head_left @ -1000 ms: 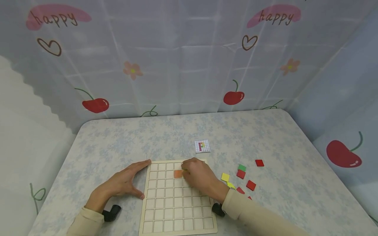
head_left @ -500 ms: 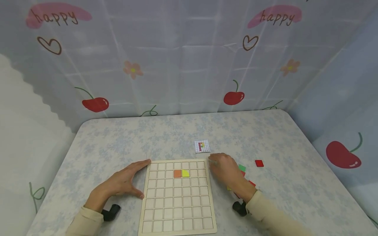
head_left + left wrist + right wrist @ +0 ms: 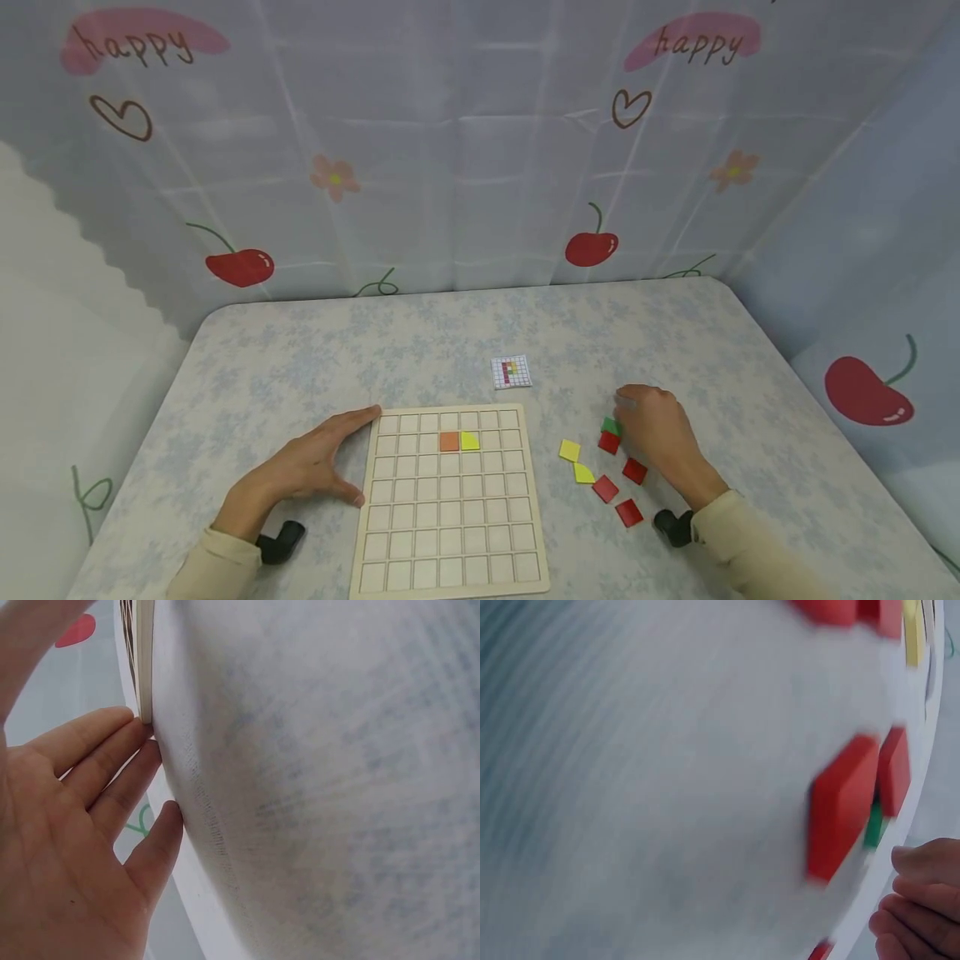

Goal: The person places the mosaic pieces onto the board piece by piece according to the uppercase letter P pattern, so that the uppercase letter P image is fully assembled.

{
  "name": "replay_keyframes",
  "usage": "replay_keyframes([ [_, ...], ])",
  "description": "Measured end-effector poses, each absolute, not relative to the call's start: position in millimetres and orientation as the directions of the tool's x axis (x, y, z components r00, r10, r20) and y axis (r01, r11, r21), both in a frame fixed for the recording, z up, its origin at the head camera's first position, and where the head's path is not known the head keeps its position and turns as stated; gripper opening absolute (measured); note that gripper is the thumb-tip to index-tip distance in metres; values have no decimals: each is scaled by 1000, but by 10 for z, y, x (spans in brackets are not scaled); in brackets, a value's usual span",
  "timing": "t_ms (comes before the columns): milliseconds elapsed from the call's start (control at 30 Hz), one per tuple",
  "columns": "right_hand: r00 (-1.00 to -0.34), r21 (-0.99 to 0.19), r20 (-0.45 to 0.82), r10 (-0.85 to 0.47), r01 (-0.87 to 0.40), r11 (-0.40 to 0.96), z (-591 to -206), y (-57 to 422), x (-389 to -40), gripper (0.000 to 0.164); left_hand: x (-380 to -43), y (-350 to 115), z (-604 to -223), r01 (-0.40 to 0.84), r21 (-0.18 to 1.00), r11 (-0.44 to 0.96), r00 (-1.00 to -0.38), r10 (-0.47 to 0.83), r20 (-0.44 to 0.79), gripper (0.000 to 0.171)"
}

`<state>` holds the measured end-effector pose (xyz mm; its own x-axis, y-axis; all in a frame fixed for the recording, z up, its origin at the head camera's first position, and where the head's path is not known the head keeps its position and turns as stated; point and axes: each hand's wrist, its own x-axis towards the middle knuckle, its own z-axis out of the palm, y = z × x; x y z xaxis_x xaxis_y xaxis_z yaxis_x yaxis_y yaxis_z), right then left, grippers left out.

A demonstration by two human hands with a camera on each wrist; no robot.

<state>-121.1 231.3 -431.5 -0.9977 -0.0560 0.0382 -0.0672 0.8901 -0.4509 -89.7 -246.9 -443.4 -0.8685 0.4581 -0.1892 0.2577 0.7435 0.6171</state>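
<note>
My left hand (image 3: 311, 458) spreads along the left side of a pale wooden grid board (image 3: 438, 593), fingers straight, fingertips and thumb touching its edge. The left wrist view shows those fingers extended against the board's edge (image 3: 145, 667). On the board, an orange square tile (image 3: 449, 442) sits beside a yellow quarter-round tile (image 3: 469, 441). My right hand (image 3: 663, 429) hovers over the loose tiles, fingers loosely bent, just right of a green tile (image 3: 611, 426) and a red tile (image 3: 609, 442). In the right wrist view, nothing shows between its thumb and fingers (image 3: 922, 859).
Right of the board lie a yellow square tile (image 3: 570, 451), a yellow quarter-round tile (image 3: 583, 473) and more red tiles (image 3: 629, 512). A small printed pattern card (image 3: 511, 372) lies behind the board. A patterned cloth covers the table (image 3: 315, 350), and a curtain hangs behind.
The right hand has let go of the yellow quarter-round tile beside the orange one and moved right, off the board, over the loose tiles. It now covers the farthest red tile. The left hand stays put.
</note>
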Motion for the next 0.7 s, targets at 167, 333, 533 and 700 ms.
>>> replay_keyframes([
  [167, -999, -417, 45, -16, -34, 908, -4334, 2496, -1205, 29, -901, -2467, -4447, 262, 622, 738, -867, 463, -183, 120],
  [333, -999, -385, 47, 5, -14, 923, -4367, 2607, -1209, 28, -895, -2471, -4452, 259, 628, 734, -866, 464, -186, 120],
  [533, -999, -376, -23, 41, 47, 925, -4369, 2665, -1200, 29, -896, -2478, -4448, 254, 631, 733, -867, 462, -187, 119],
  [700, -999, -387, -26, 46, 52, 921, -4370, 2684, -1191, 26, -904, -2471, -4455, 261, 632, 730, -867, 465, -180, 120],
])
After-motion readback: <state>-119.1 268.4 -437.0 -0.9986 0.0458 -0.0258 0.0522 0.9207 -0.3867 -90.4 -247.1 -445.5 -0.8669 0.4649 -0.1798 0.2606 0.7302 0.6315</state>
